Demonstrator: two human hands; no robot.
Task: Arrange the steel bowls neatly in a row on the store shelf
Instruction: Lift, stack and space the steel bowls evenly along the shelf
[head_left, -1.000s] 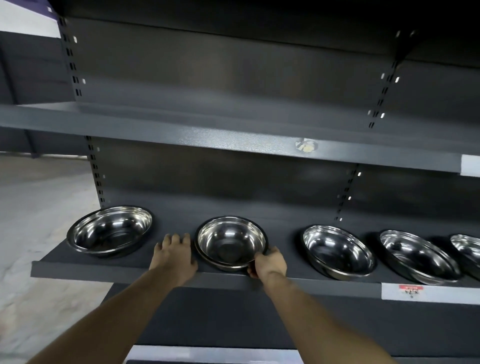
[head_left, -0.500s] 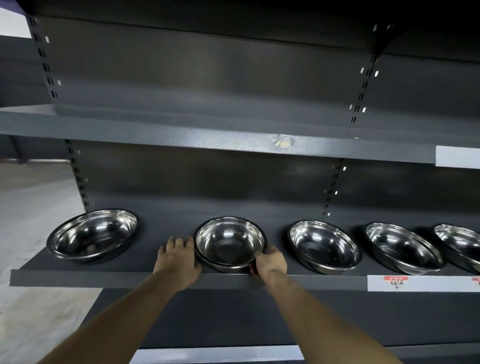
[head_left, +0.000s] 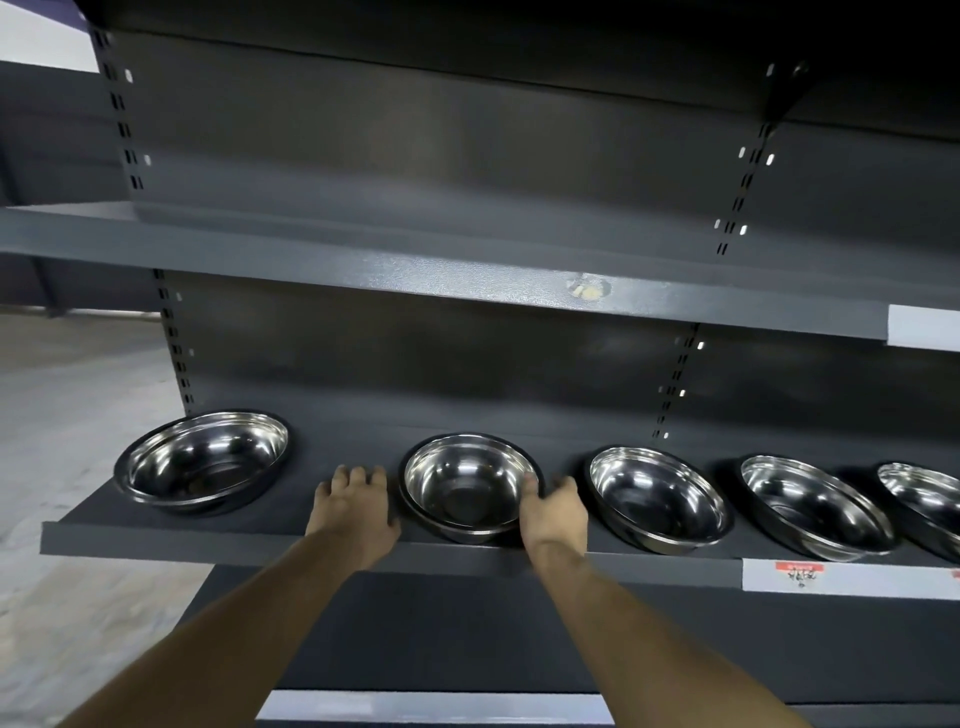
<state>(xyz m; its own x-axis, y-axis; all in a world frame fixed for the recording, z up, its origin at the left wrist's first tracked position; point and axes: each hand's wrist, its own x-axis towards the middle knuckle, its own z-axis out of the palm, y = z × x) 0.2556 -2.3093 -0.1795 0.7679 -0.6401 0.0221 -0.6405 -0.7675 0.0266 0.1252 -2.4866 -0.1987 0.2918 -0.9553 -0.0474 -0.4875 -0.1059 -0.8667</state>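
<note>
Several steel bowls stand in a row on the dark grey shelf (head_left: 156, 540). The second bowl (head_left: 462, 488) sits between my hands. My left hand (head_left: 356, 506) lies flat on the shelf against that bowl's left side, fingers out and holding nothing. At the bowl's right side, my right hand (head_left: 553, 512) holds it with the thumb over the rim. The leftmost bowl (head_left: 202, 462) stands apart, with a wider gap. The third bowl (head_left: 657, 499), the fourth bowl (head_left: 813, 506) and a fifth bowl (head_left: 924, 499), cut off by the frame edge, follow to the right.
An upper shelf (head_left: 415, 275) juts out above the bowls. White price labels (head_left: 800, 574) are stuck on the lower shelf's front edge at the right. Grey floor (head_left: 67, 415) lies beyond the shelf's left end. Slotted uprights (head_left: 675, 384) run up the back panel.
The second bowl has slid a little to the right, closer to the third. My right hand has shifted from the bowl's front rim to its right side. My left hand stays beside it.
</note>
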